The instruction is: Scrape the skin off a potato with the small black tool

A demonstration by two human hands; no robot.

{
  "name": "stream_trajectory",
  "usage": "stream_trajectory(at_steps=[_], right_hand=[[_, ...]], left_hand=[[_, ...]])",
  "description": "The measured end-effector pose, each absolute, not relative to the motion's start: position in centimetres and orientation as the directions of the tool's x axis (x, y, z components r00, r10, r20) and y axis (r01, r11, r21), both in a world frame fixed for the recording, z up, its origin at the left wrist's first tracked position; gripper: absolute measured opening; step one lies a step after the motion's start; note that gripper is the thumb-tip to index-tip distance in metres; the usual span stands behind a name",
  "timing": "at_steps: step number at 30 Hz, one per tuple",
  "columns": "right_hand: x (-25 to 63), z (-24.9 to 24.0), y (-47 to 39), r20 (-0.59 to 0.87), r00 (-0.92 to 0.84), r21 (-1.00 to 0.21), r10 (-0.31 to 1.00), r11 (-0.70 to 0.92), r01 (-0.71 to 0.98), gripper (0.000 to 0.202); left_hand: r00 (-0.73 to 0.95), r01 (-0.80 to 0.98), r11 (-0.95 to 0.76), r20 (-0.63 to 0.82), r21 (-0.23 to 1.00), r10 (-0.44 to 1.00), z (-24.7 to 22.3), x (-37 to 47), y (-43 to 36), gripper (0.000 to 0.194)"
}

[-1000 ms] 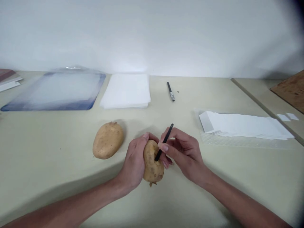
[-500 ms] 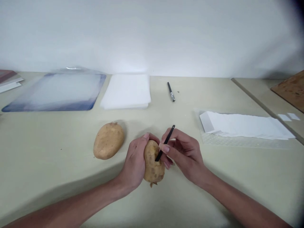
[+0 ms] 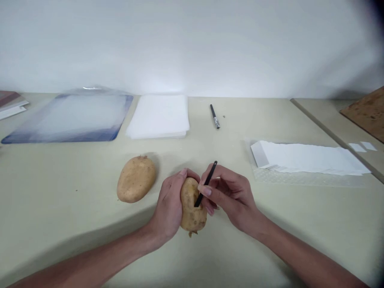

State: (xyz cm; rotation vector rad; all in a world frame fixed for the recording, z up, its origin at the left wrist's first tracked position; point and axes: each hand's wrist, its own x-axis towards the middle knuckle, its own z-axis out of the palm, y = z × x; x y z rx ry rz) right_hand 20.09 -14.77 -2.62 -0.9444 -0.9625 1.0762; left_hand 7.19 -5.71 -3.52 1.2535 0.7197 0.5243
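Observation:
A potato (image 3: 189,218) with brown blemishes and a small sprout at its near end is held in my left hand (image 3: 169,206), whose fingers wrap round its left side and far end. My right hand (image 3: 229,196) pinches a slim black stick-like tool (image 3: 211,174) with a small hole in its upper end. The tool slants down to the left, its lower tip at the potato's upper face; whether it pierces the skin I cannot tell. Some right fingers lie by the potato's right side. A second potato (image 3: 136,179) rests on the table left of my hands.
A pale green table (image 3: 75,224) meets a white wall. Along the back lie a blue-edged clear folder (image 3: 72,116), a stack of white paper (image 3: 160,116) and a black pen (image 3: 214,116). Fanned white paper slips (image 3: 306,158) on clear plastic lie right; a brown board (image 3: 367,114) stands beyond.
My right hand and the black tool have shifted slightly down and left, the tip now a little nearer me on the potato. My left hand keeps its hold.

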Motion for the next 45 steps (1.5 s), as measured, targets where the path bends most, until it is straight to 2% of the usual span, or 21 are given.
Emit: stream_trajectory(at_steps=[3,6,12,17,23,32,36,42,45], right_hand=[[20.28,-2.60,-14.88,0.163,0.152,-0.953,0.975,0.195,-0.230,0.008],[20.40,-2.60,-14.99,0.156,0.126,-0.963,0.980,0.180,-0.200,0.008],[20.26,-2.52,-14.96,0.150,0.175,-0.950,0.973,0.190,-0.246,0.008],[20.43,-2.66,-15.09,0.165,0.109,-0.960,0.980,0.185,-0.212,0.012],[20.27,-2.71,-14.92,0.160,0.193,-0.936,0.968,0.211,-0.283,0.009],[20.08,-2.79,-14.82,0.106,0.230,-0.939,0.967,0.174,-0.298,0.010],[20.00,-2.72,-14.80,0.113,0.228,-0.936,0.967,0.181,-0.301,0.010],[20.12,-2.59,-14.78,0.123,0.180,-0.945,0.976,0.171,-0.280,0.009],[20.12,-2.76,-14.83,0.133,0.194,-0.940,0.972,0.186,-0.286,0.011]], left_hand=[[0.682,0.022,0.222,-0.177,0.975,0.710,-3.60,7.13,-5.68,0.044],[0.697,0.020,0.281,-0.215,0.960,0.684,-3.66,7.14,-5.62,0.047],[0.667,0.026,0.227,-0.186,0.974,0.722,-3.54,7.18,-5.64,0.043],[0.687,0.007,0.267,-0.199,0.964,0.699,-3.58,7.09,-5.62,0.043],[0.703,0.000,0.294,-0.209,0.956,0.679,-3.45,7.21,-5.63,0.044],[0.730,-0.045,0.317,-0.185,0.947,0.658,-3.08,7.31,-5.89,0.044],[0.749,-0.050,0.379,-0.216,0.924,0.627,-3.23,7.25,-5.91,0.045],[0.669,0.005,0.254,-0.192,0.967,0.718,-3.53,7.17,-5.66,0.041],[0.709,-0.012,0.302,-0.205,0.953,0.675,-3.44,7.26,-5.65,0.043]])
